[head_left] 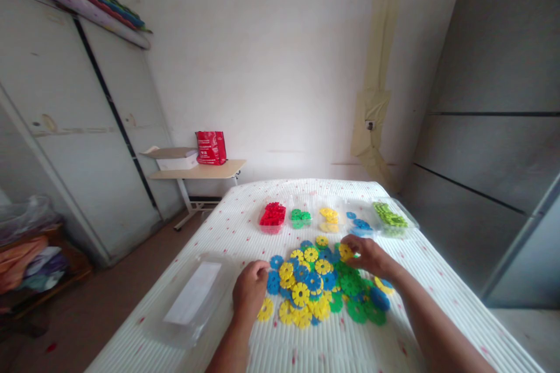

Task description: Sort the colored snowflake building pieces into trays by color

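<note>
A loose pile of notched plastic discs [312, 281] in yellow, blue and green lies on the table in front of me. At its far right side my right hand [370, 255] pinches a yellow disc [345, 252] between thumb and fingers. My left hand [251, 287] is at the pile's left edge, fingers curled in, beside a blue disc [276, 261]; what those fingers hold, if anything, is hidden. Just below it lies a single yellow disc [265, 309]. Behind the pile, clear containers hold red pieces [273, 215], green discs [301, 217], yellow discs [329, 217], blue discs [361, 225] and light green pieces [389, 215].
A clear plastic lid [153, 323] with a white paper label [195, 292] lies on the left of the white ribbed tablecloth [245, 215]. Farther off, a small side table [227, 169] bears a red bag [211, 148] and a white box [177, 161]. Grey cabinets stand on both sides.
</note>
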Demonstrator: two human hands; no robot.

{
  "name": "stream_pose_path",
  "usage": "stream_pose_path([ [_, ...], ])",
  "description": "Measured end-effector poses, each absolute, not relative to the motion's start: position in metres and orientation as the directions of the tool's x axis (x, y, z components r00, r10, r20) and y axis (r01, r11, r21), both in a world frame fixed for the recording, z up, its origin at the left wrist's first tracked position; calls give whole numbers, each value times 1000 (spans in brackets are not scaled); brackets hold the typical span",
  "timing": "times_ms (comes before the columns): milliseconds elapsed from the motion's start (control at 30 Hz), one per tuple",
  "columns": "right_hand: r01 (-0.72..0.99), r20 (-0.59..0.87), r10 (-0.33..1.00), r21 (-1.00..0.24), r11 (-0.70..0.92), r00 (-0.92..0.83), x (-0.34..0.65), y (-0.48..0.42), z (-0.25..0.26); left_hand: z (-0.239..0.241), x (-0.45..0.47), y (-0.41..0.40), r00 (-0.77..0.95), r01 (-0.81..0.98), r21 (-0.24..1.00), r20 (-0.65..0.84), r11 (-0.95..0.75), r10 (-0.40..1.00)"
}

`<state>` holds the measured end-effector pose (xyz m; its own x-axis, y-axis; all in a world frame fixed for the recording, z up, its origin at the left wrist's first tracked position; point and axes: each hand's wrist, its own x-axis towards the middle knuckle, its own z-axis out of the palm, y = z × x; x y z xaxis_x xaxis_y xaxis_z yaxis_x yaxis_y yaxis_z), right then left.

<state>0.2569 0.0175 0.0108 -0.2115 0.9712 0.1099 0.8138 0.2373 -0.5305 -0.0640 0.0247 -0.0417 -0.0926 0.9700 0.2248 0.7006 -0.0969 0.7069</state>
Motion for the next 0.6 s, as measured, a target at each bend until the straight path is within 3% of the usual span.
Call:
stream_pose_path([
  [67,790,119,968,-560,250,-222,262,18,12,-42,-64,24,-91,700,707,224,-98,970],
  [267,866,160,973,-449,221,-166,271,14,18,-41,-63,24,-92,699,707,235,-105,968],
  [400,829,301,938,-471,301,-170,271,18,28,-40,-62,24,-94,706,702,226,-95,970],
  [500,866,419,900,-398,302,-121,263,35,39,-40,-62,24,-92,709,700,215,-87,972],
  [600,927,432,900,-311,208,-57,250,57,52,-40,-63,24,-99,702,707,217,-87,971],
])
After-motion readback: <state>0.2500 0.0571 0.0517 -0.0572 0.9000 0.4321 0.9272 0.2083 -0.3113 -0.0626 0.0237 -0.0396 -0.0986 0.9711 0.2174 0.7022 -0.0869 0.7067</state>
